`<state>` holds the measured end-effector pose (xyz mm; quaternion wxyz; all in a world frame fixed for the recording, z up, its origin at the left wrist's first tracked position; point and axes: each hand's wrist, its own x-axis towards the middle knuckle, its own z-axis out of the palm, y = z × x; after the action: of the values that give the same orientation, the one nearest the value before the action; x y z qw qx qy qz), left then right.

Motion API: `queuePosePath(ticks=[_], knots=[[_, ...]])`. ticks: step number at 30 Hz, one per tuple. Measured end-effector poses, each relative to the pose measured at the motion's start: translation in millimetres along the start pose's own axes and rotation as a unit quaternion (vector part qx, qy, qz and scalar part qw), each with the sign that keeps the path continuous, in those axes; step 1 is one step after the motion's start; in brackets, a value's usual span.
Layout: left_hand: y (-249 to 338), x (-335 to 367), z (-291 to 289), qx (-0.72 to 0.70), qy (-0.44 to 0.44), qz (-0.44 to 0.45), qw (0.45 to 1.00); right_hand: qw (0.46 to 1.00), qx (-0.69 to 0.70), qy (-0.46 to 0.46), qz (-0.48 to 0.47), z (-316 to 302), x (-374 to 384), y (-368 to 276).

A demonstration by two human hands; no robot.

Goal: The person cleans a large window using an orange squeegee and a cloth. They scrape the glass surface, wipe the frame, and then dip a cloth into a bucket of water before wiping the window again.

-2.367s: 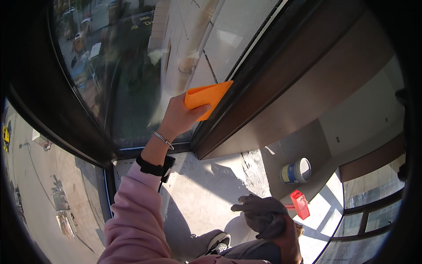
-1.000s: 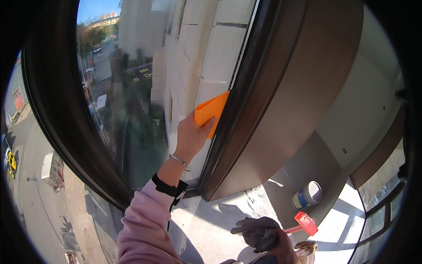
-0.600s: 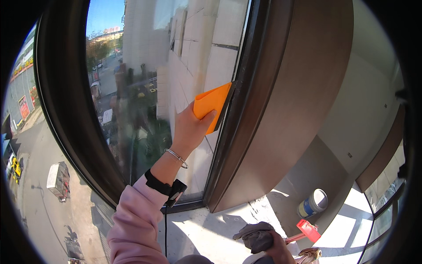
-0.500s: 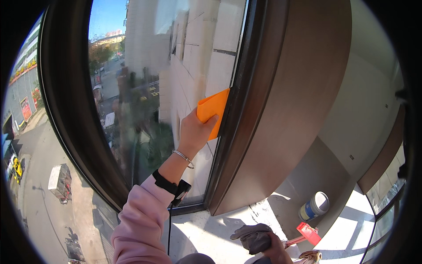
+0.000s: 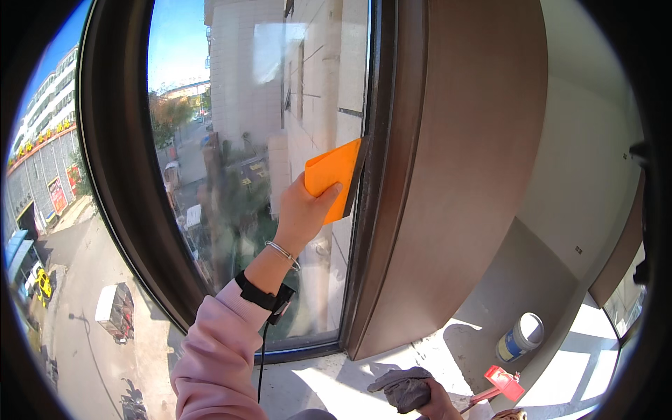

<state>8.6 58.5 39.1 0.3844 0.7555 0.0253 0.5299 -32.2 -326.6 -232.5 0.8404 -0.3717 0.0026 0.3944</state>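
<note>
My left hand [image 5: 299, 210] is closed around an orange squeegee [image 5: 332, 173], a flat wide scraper with a dark strip along its right edge. The squeegee lies against the window glass [image 5: 241, 112], its upper corner meeting the dark window frame [image 5: 374, 161]. Below that corner, a sliver of glass shows between strip and frame. Low in the view, my right hand [image 5: 439, 402] grips a crumpled grey cloth [image 5: 406, 389] above the pale sill. The right fingers are partly hidden by the cloth and the picture's lower edge.
A white and blue bucket [image 5: 521, 337] stands on the floor at the right. Nearer lies a red-headed tool [image 5: 504, 382] beside a brownish cloth [image 5: 509, 415]. A brown panel [image 5: 469, 154] borders the window. Outside, far below, a street [image 5: 84, 308] holds vehicles.
The view has shifted, bringing more street into sight. The squeegee's lower part now sits a little apart from the frame, showing its dark strip. Both hands keep their hold.
</note>
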Motion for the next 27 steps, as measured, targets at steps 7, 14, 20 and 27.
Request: queuePosePath(ticks=[7,14,20,27], knots=[[18,-55,-2,0.065,-0.161,-0.037,0.984,0.998,0.049,0.041,0.028,-10,8,1],[73,15,-32,0.097,0.029,0.111,0.989,0.995,0.069,0.047,0.046,-20,20,8],[117,43,-25,0.422,-0.002,0.298,0.856,0.993,0.088,0.052,0.060,-29,29,13],[96,36,0,0.552,0.000,0.451,0.702,0.990,0.105,0.056,0.076,-38,37,18]])
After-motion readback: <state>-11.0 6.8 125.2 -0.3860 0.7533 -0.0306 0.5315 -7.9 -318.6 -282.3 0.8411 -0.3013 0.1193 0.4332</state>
